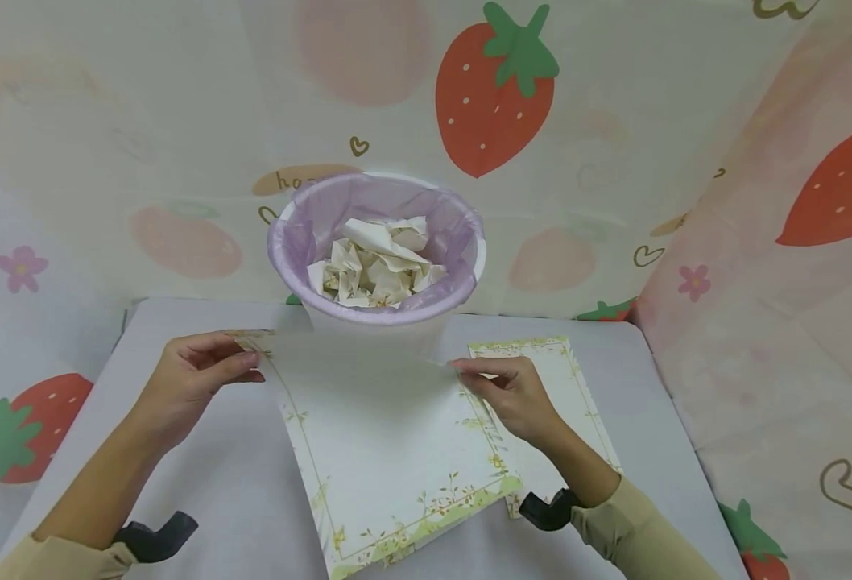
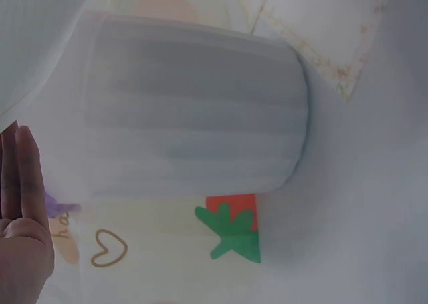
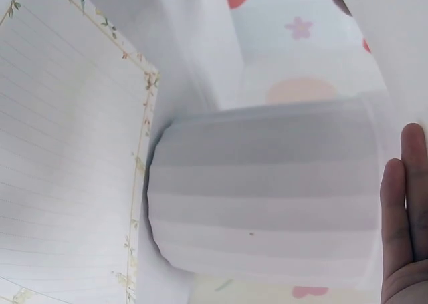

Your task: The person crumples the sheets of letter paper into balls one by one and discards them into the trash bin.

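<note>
A sheet of floral-bordered paper (image 1: 390, 435) hangs tilted over the table, its lower edge toward me. At its upper left corner my left hand (image 1: 194, 377) pinches it between thumb and fingers. The upper right corner is pinched by my right hand (image 1: 509, 395). Just beyond the sheet stands a white waste bin (image 1: 381, 316) with a purple liner, and crumpled paper (image 1: 382, 262) lies inside it. In the wrist views only part of the left hand (image 2: 23, 204) and the right hand (image 3: 408, 230) shows.
More floral-bordered, lined paper (image 1: 567, 403) lies on the table to the right, partly behind the held sheet and my right hand. The white tabletop (image 1: 216, 483) meets a strawberry-print backdrop (image 1: 614, 121) behind and at both sides.
</note>
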Motion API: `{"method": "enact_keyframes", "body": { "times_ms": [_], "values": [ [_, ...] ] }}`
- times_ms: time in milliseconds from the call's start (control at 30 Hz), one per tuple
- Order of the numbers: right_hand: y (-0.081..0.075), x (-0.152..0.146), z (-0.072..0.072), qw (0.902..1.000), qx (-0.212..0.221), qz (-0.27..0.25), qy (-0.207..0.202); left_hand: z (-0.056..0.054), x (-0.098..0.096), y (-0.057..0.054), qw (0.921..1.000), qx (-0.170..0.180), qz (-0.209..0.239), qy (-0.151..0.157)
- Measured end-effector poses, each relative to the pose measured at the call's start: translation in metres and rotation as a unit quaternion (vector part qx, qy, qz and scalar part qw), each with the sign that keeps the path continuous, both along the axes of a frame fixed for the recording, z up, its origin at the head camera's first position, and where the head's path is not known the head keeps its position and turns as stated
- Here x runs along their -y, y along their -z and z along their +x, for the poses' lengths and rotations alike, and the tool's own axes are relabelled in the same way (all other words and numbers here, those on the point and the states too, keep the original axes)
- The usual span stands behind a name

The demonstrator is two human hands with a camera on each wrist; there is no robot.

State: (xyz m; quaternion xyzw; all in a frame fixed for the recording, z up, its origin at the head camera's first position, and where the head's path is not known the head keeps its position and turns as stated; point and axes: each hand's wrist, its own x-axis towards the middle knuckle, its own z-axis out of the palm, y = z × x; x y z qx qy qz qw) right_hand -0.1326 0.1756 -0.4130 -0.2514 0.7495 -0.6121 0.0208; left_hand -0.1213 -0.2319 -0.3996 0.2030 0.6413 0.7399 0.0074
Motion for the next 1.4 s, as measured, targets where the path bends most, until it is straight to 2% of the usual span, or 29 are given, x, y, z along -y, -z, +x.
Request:
{"method": "enact_keyframes", "body": {
  "times_ms": [100,167,300,400,500,567,667,767,967,1033,1167,1400],
  "values": [
    [0.001,-0.001,-0.001,1.0000,-0.004,0.006,0.004,-0.002,0.001,0.000,0.9991,-0.015,0.010,0.038],
    [0.002,-0.002,-0.001,0.9999,-0.006,0.009,0.010,-0.004,0.002,0.000,0.9959,-0.029,0.024,0.082],
    [0.001,-0.003,-0.001,0.9997,-0.004,0.006,0.023,-0.008,0.006,0.000,0.9777,-0.048,0.052,0.198],
    [0.001,-0.004,-0.002,0.9995,-0.001,0.005,0.032,-0.007,0.008,-0.002,0.9710,-0.030,0.013,0.237],
    [0.000,-0.004,-0.002,0.9991,-0.001,0.008,0.042,-0.004,0.004,-0.003,0.9712,0.005,-0.068,0.228],
    [-0.001,-0.005,-0.002,0.9988,-0.005,0.011,0.047,-0.002,-0.001,-0.002,0.9681,0.026,-0.120,0.219],
    [-0.001,-0.005,-0.003,0.9988,-0.010,0.009,0.048,0.001,-0.014,0.002,0.9619,0.030,-0.186,0.198],
    [-0.002,-0.005,-0.003,0.9988,-0.015,0.009,0.046,0.003,-0.027,0.008,0.9592,0.021,-0.224,0.171],
    [-0.003,-0.003,-0.001,0.9990,-0.018,0.010,0.039,0.004,-0.046,0.024,0.9581,0.010,-0.256,0.128],
    [-0.003,-0.002,-0.001,0.9993,-0.017,0.006,0.031,0.004,-0.051,0.031,0.9580,0.011,-0.258,0.125],
    [-0.003,-0.002,0.000,0.9998,-0.018,-0.003,0.013,0.004,-0.059,0.043,0.9596,0.015,-0.244,0.140],
    [-0.002,-0.003,0.000,0.9993,-0.036,0.002,0.000,0.004,-0.079,0.059,0.9549,0.036,-0.239,0.173]
  ]
}}
